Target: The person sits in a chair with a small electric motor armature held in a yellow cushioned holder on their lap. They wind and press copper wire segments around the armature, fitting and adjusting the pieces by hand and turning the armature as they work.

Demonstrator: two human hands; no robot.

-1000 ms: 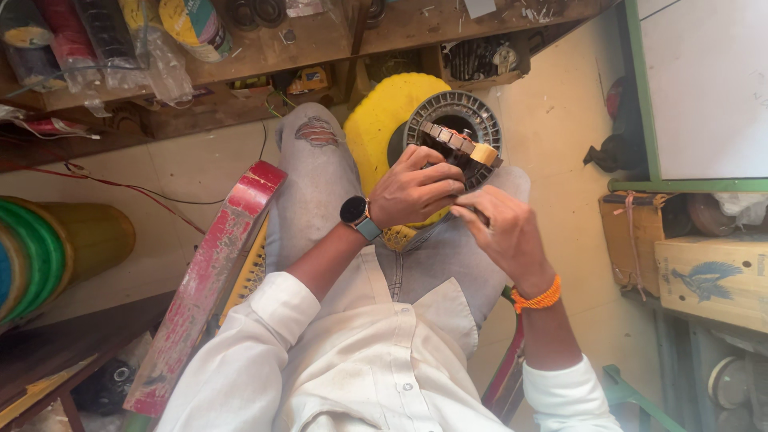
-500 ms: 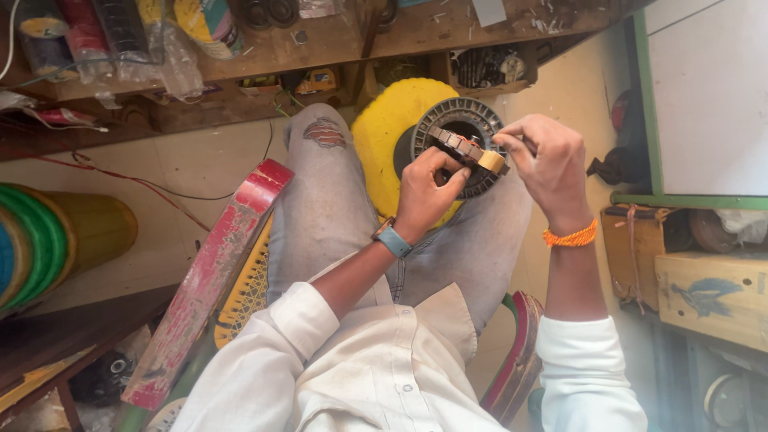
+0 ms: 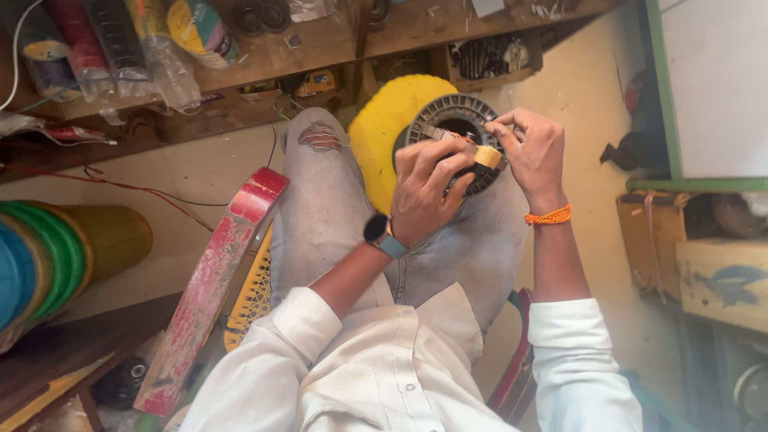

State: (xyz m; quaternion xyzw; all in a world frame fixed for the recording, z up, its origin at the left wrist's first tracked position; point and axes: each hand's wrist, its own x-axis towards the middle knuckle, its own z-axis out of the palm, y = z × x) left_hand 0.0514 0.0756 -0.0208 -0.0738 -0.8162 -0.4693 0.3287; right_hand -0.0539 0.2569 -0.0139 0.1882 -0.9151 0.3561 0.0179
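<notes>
Left hand (image 3: 424, 192) gripping round slotted metal core (image 3: 460, 132) on lap, fingers curled over rim. Right hand (image 3: 534, 152) pinching tape strip (image 3: 472, 152) across it. Core likely heavy, rigid; rim safest hold.

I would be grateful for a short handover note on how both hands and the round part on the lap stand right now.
Left hand: gripping the front of the grey ribbed round part, which sits on the lap against a yellow disc.
Right hand: fingertips pinching at the part's right edge, beside a small tan piece.
Done: the part is steadied on the knees, and a flat strip lies across its centre opening.
Left: the pictures do not show whether the strip or the tan piece is fixed; check before letting go.
</notes>
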